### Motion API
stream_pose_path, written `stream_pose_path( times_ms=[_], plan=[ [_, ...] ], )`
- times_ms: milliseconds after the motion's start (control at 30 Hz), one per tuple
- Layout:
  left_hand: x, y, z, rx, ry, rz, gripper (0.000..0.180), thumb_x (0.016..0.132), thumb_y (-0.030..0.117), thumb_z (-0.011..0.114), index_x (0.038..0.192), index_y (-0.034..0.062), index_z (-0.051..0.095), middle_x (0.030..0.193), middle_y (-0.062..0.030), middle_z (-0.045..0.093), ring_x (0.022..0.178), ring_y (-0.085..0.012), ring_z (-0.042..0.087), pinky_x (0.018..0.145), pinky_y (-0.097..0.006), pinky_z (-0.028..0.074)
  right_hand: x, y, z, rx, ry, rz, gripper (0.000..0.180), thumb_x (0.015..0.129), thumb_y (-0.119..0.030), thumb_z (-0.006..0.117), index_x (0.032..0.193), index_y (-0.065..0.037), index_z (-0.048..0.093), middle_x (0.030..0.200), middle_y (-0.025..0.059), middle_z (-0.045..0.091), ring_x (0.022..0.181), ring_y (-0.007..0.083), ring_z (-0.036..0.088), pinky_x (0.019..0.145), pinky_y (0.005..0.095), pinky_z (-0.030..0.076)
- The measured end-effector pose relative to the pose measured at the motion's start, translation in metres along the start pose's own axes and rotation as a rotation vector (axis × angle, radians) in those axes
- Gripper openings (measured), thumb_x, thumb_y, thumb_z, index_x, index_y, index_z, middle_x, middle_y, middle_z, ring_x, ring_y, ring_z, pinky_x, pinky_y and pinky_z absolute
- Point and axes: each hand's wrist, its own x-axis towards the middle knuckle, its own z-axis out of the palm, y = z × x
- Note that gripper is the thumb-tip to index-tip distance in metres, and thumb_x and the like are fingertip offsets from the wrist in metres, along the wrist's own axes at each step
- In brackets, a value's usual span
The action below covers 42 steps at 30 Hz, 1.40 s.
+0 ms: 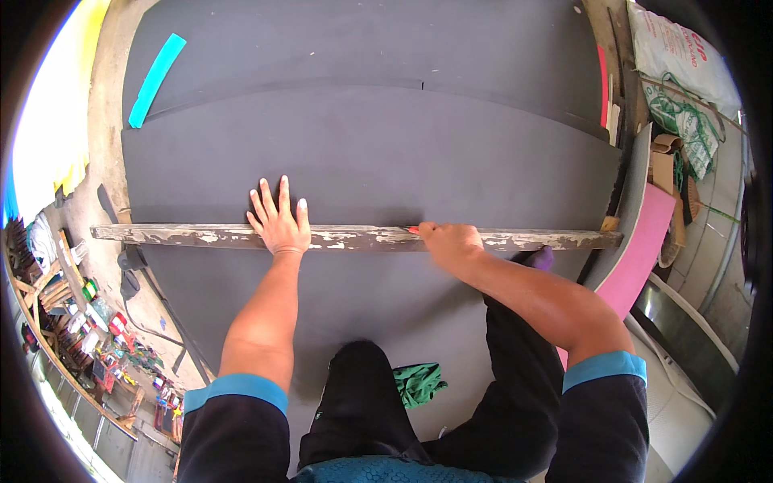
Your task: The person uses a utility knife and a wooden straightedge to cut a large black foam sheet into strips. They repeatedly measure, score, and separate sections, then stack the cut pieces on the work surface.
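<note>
Dark grey sheet (362, 161) sits right in the middle of the frame, running out toward both sides, with a worn wooden bar (356, 237) lying straight across it from centre left to centre right. Left hand (280, 225) is flat over the bar, grip spread with the fingers apart, not clamped on anything, fingertips reaching past the bar's upper edge. Right hand (452, 244), just right of centre, has its grip curled closed around a small red tool (414, 230) whose end pokes out near that same upper edge. Can't tell what kind of tool it is, or if the tip actually touches the sheet, too much is hidden.

For doing this well, I'd say the bar is everything: push straight down with the left palm, not sideways, so it doesn't skate on that smooth surface. Those fingers hanging over the upper edge look like the weak spot if the tip is sharp, so pulling them back onto the wood would be smart. Tool snug against the bar, same lean the whole way, light even pressure. The long right end looks unsupported by either hand, so it could swing; worth watching.
</note>
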Motion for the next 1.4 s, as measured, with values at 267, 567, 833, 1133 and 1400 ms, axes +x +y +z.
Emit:
stream_pose_path(
  times_ms=[267, 567, 833, 1133, 1400],
  plan=[
    [0.002, -0.008, 0.008, 0.054, 0.071, 0.054, 0.064, 0.106, 0.051, 0.045, 0.166, 0.0324, 0.034, 0.176, -0.0102, 0.023, 0.160, -0.0390, 0.019, 0.123, -0.068, 0.017, -0.037, 0.072, 0.041, -0.081, 0.045, 0.090, 0.027, 0.099, -0.013, 0.060, 0.123, -0.001, 0.053, 0.097, 0.0144, 0.076, 0.088, 0.0275, 0.078, 0.065, 0.0391, 0.063],
    [0.003, -0.014, 0.013, 0.231, 0.070, 0.047, 0.059, 0.110, 0.045, 0.039, 0.167, 0.0340, 0.033, 0.176, -0.0056, 0.025, 0.161, -0.0345, 0.023, 0.122, -0.065, 0.023, -0.101, 0.187, 0.083, -0.110, -0.077, 0.242, 0.034, 0.101, -0.014, 0.060, 0.133, -0.004, 0.053, 0.114, 0.0162, 0.077, 0.107, 0.0322, 0.077, 0.084, 0.0431, 0.064],
    [0.003, -0.024, 0.017, 0.182, 0.113, 0.082, 0.059, 0.109, 0.044, 0.038, 0.167, 0.0314, 0.034, 0.176, -0.0036, 0.025, 0.161, -0.0339, 0.023, 0.122, -0.066, 0.023, -0.159, 0.291, 0.132, -0.132, -0.076, 0.330, 0.030, 0.100, -0.013, 0.060, 0.128, -0.005, 0.054, 0.116, 0.0196, 0.074, 0.109, 0.0353, 0.075, 0.088, 0.0436, 0.063],
    [0.007, -0.039, 0.022, 0.156, 0.130, 0.102, 0.058, 0.110, 0.042, 0.036, 0.167, 0.0318, 0.034, 0.176, -0.0011, 0.024, 0.161, -0.0337, 0.024, 0.124, -0.065, 0.019, -0.209, 0.408, 0.189, -0.159, -0.114, 0.447, 0.030, 0.099, -0.012, 0.057, 0.128, -0.011, 0.053, 0.116, 0.0172, 0.073, 0.102, 0.0356, 0.076, 0.081, 0.0467, 0.063],
    [0.011, -0.048, 0.024, 0.149, 0.144, 0.134, 0.058, 0.111, 0.046, 0.031, 0.167, 0.0297, 0.036, 0.176, -0.0015, 0.026, 0.160, -0.0345, 0.026, 0.123, -0.064, 0.019, -0.238, 0.471, 0.225, -0.226, -0.120, 0.540, 0.036, 0.095, -0.011, 0.061, 0.129, -0.016, 0.053, 0.120, 0.0134, 0.071, 0.108, 0.0318, 0.073, 0.085, 0.0445, 0.061]
  ],
)
